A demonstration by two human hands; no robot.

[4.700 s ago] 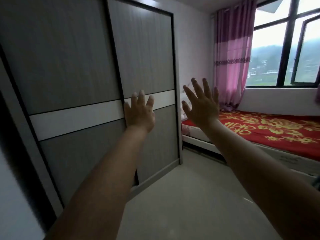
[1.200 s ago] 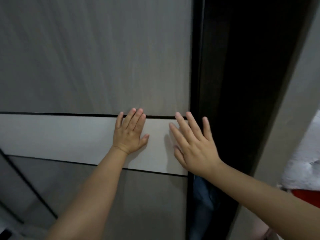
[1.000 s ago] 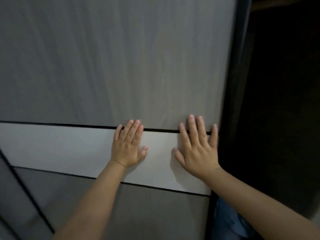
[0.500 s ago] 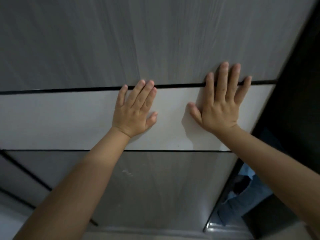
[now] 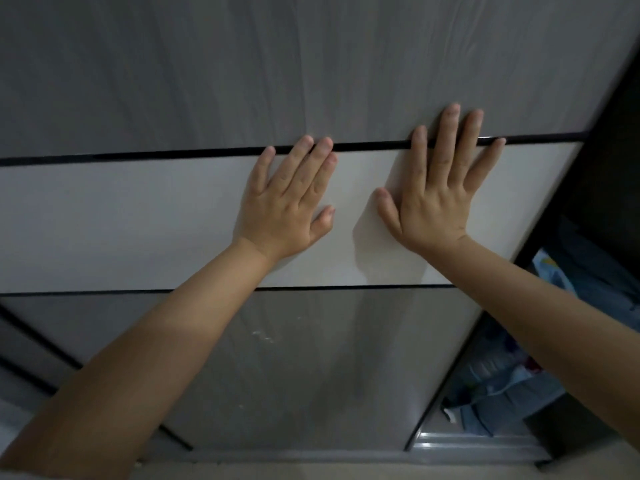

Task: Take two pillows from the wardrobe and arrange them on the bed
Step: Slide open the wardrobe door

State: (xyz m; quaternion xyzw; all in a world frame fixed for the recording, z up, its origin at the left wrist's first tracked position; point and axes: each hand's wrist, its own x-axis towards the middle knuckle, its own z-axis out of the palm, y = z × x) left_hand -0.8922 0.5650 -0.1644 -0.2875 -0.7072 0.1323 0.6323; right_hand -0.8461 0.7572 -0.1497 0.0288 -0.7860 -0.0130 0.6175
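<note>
The wardrobe's grey sliding door (image 5: pixel 311 71) fills the view, with a white band (image 5: pixel 121 223) across its middle. My left hand (image 5: pixel 289 202) lies flat on that band, fingers apart. My right hand (image 5: pixel 438 188) presses flat beside it, fingertips over the black line above the band. To the right of the door's edge the wardrobe interior (image 5: pixel 602 188) stands open and dark. Blue and patterned fabric (image 5: pixel 498 382) lies inside, low down. I cannot make out any pillow as such. The bed is out of view.
The door's bottom track (image 5: pixel 467 441) runs along the pale floor (image 5: pixel 311 471) at the lower edge. A second sliding door panel (image 5: pixel 31 344) overlaps at the lower left.
With both palms on it, the door has slid left and the opening on the right has widened. My view has tipped downward, showing the fabric inside and the floor track.
</note>
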